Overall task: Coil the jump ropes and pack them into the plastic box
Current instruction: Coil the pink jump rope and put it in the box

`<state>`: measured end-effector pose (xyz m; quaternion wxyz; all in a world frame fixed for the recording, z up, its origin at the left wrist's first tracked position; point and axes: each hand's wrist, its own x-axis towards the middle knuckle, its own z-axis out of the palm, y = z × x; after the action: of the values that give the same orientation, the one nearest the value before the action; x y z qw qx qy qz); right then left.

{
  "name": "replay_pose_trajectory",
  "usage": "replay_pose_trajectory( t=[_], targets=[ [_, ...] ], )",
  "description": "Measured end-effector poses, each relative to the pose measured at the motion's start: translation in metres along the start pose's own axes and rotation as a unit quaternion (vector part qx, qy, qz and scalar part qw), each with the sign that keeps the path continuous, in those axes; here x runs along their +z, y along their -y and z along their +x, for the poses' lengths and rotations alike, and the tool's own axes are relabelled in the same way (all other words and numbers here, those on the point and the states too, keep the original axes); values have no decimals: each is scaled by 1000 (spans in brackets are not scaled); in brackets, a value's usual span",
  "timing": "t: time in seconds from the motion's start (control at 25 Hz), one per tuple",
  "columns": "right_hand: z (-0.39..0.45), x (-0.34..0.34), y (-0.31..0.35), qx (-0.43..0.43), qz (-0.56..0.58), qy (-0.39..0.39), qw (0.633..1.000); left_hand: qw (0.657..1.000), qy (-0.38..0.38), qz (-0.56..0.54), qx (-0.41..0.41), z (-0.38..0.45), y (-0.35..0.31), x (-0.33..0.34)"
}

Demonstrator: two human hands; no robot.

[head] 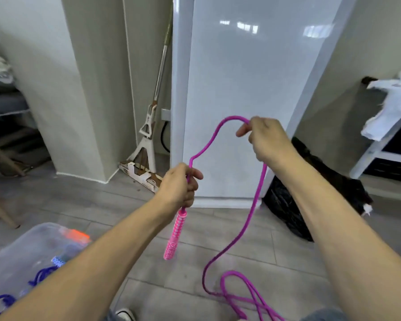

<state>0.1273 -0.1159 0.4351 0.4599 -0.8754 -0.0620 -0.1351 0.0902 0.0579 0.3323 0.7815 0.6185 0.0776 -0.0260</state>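
Note:
A pink jump rope (256, 200) hangs in front of me. My left hand (180, 185) grips the cord just above its pink patterned handle (174, 236), which dangles below the fist. My right hand (265, 137), higher and to the right, pinches the cord, so a loop arches between both hands. From my right hand the cord drops to the floor and lies in loose loops (245, 295) at the bottom. The clear plastic box (30, 237) sits on the floor at the lower left, holding a blue rope (41, 276) and an orange handle (75, 235).
A white fridge (252, 89) stands straight ahead, with a mop (148, 135) leaning in the corner to its left. A black bag (294, 205) lies right of the fridge. A shelf with white cloth (394, 107) is at the far right, and chair legs (0, 212) at the far left.

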Motion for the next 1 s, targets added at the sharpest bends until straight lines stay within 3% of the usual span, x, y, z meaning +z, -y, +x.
replay_pose_trajectory(
  t=[0.12, 0.28, 0.44, 0.64, 0.76, 1.0],
  targets=[
    [-18, 20, -36, 79, 62, 41, 994, 999, 18, -49, -4, 4, -4, -2],
    [-39, 39, -47, 125, 155, 109, 974, 995, 79, 49, 25, 6, -6, -8],
    [-34, 30, -54, 152, 238, 61, 958, 997, 68, 33, 11, 8, -11, -8],
    [-51, 42, -60, 32, 47, 83, 995, 996, 44, 44, 57, 6, -6, -4],
    [-62, 61, -47, -18, -99, 96, 990, 995, -2, 73, 71, 3, -1, 0],
    [-77, 72, -44, -83, -130, 104, 983, 997, 10, 60, 41, -6, -1, 1]
  ],
)
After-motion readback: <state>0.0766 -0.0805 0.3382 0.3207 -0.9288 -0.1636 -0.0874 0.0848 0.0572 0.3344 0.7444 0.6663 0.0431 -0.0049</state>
